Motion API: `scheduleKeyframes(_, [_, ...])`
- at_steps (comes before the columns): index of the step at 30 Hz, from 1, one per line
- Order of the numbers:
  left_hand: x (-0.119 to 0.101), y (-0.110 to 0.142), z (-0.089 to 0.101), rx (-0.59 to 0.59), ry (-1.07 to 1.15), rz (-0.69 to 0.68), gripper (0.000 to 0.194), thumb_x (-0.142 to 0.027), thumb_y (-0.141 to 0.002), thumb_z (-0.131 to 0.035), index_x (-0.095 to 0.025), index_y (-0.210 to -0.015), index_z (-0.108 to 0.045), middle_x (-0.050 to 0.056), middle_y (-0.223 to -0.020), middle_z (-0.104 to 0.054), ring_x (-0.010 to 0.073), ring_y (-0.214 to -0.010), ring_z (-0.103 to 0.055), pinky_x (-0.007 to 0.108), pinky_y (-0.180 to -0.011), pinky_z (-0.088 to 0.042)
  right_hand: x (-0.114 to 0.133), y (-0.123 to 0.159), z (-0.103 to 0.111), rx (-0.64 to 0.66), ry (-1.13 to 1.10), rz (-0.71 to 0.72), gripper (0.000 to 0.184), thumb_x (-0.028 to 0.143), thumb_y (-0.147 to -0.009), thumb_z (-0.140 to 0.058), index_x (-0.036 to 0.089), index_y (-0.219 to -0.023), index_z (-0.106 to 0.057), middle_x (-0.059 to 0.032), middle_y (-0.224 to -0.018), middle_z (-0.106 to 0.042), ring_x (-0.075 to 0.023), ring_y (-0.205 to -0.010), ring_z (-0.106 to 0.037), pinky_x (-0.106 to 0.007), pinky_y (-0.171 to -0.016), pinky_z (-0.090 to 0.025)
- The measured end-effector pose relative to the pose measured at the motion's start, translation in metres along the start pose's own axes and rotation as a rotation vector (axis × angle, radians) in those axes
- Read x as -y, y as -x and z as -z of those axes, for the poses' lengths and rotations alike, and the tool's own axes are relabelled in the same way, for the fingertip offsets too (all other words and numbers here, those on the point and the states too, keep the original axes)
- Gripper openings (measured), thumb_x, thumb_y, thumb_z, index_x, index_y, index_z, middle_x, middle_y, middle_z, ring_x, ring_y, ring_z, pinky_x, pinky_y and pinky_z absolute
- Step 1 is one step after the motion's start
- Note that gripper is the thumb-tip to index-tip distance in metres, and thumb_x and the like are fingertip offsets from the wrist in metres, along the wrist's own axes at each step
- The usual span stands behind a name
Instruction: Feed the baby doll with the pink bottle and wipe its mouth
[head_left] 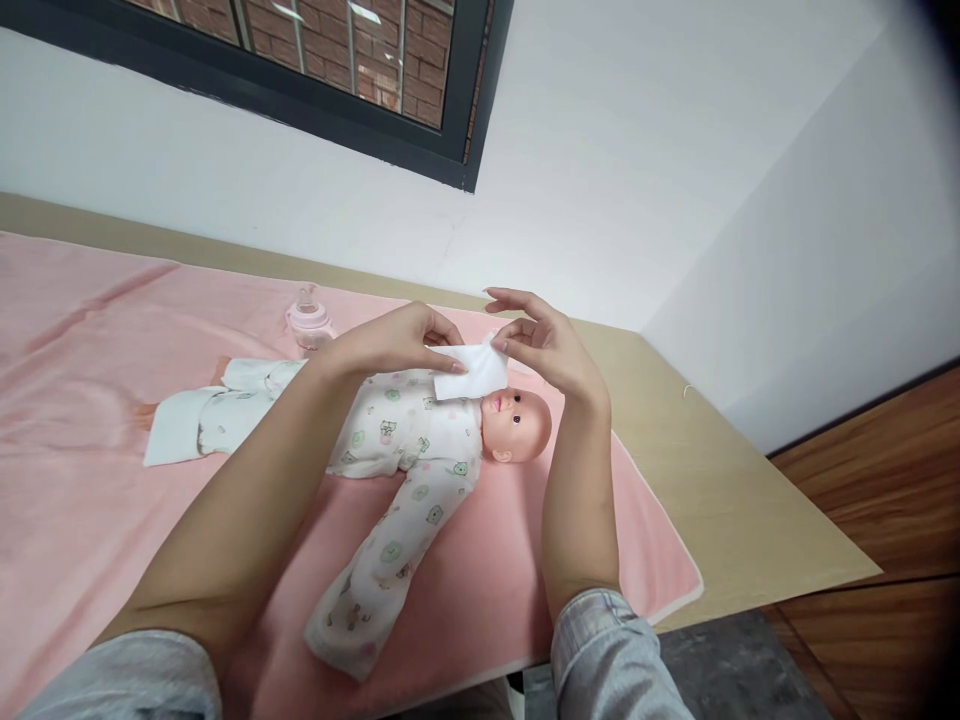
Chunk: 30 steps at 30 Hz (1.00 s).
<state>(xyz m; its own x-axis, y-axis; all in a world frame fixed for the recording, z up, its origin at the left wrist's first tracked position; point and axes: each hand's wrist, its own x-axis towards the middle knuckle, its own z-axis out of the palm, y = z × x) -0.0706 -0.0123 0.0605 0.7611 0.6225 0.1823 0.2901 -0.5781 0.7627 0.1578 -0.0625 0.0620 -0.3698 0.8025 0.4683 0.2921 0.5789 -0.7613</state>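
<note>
A baby doll (517, 425) in a white printed romper (405, 440) lies on its back on a pink blanket (82, 480), head to the right. Both my hands hold a small folded white cloth (471, 370) just above the doll's chest and neck. My left hand (397, 338) pinches its left edge. My right hand (544, 345) pinches its right corner, the other fingers stretched out.
A pink baby bottle (309, 322) stands on the blanket behind the doll. The blanket covers a light wooden table (735, 490) set against a white wall, with a window above. Wooden floor shows at the right.
</note>
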Motion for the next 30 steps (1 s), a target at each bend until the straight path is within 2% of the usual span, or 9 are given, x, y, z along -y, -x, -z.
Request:
scheduleKeyframes(4, [0.0, 0.0, 0.0, -0.018, 0.002, -0.002, 0.021, -0.036, -0.077, -0.072, -0.016, -0.084, -0.073, 0.002, -0.078, -0.07, 0.0147, -0.067, -0.062, 0.02, -0.058, -0.045, -0.004, 0.0, 0.004, 0.07, -0.04, -0.042, 0.056, 0.037, -0.08, -0.07, 0.029, -0.131, -0.05, -0.0052, -0.124, -0.057, -0.0136, -0.089, -0.061, -0.033, -0.087, -0.054])
scheduleKeyframes(7, [0.0, 0.0, 0.001, -0.025, 0.013, 0.002, 0.023, -0.038, -0.076, -0.072, -0.016, -0.083, -0.073, 0.002, -0.075, -0.069, 0.0155, -0.066, -0.062, 0.021, -0.059, -0.045, -0.007, -0.001, 0.006, 0.172, -0.058, -0.098, 0.059, 0.032, -0.078, -0.072, 0.026, -0.132, -0.049, -0.0039, -0.106, -0.063, -0.015, -0.09, -0.061, -0.034, -0.088, -0.053])
scheduleKeyframes(10, [0.0, 0.0, 0.0, -0.004, 0.025, -0.052, 0.024, -0.042, -0.076, -0.073, -0.018, -0.083, -0.074, 0.003, -0.08, -0.07, 0.019, -0.075, -0.065, 0.025, -0.068, -0.049, -0.009, -0.001, 0.006, 0.19, -0.044, -0.125, 0.054, 0.031, -0.079, -0.07, 0.022, -0.129, -0.051, -0.0016, -0.092, -0.064, -0.015, -0.087, -0.061, -0.035, -0.088, -0.051])
scheduleKeyframes(14, [-0.001, -0.001, -0.003, 0.013, 0.016, -0.157, 0.024, -0.042, -0.074, -0.073, -0.02, -0.082, -0.075, 0.003, -0.092, -0.07, 0.0224, -0.09, -0.064, 0.031, -0.085, -0.049, -0.007, -0.002, 0.004, 0.144, -0.042, -0.119, 0.051, 0.032, -0.079, -0.07, 0.021, -0.125, -0.053, -0.0004, -0.087, -0.062, -0.014, -0.083, -0.06, -0.033, -0.084, -0.051])
scheduleKeyframes(22, [-0.006, -0.002, -0.014, -0.23, -0.067, -0.303, 0.022, -0.042, -0.073, -0.077, -0.022, -0.081, -0.075, 0.004, -0.1, -0.062, 0.0231, -0.102, -0.058, 0.035, -0.096, -0.045, -0.006, -0.008, -0.005, 0.117, -0.023, -0.065, 0.056, 0.038, -0.08, -0.069, 0.023, -0.13, -0.05, -0.001, -0.089, -0.062, -0.014, -0.084, -0.059, -0.032, -0.084, -0.051])
scheduleKeyframes(27, [-0.011, -0.008, -0.027, -0.376, 0.109, -0.352, 0.019, -0.036, -0.072, -0.08, -0.019, -0.076, -0.073, 0.006, -0.111, -0.064, 0.0251, -0.111, -0.057, 0.037, -0.102, -0.043, -0.01, -0.01, -0.009, 0.063, -0.089, -0.048, 0.059, 0.039, -0.081, -0.068, 0.026, -0.134, -0.044, 0.0005, -0.089, -0.062, -0.0133, -0.086, -0.06, -0.031, -0.086, -0.052])
scheduleKeyframes(30, [-0.013, -0.011, -0.034, -0.405, 0.233, -0.294, 0.026, -0.04, -0.072, -0.08, -0.016, -0.079, -0.073, 0.007, -0.107, -0.067, 0.0259, -0.107, -0.06, 0.038, -0.098, -0.047, -0.011, -0.008, -0.007, 0.023, -0.105, -0.055, 0.064, 0.041, -0.081, -0.067, 0.026, -0.137, -0.04, -0.0005, -0.094, -0.063, -0.0139, -0.088, -0.062, -0.031, -0.086, -0.052])
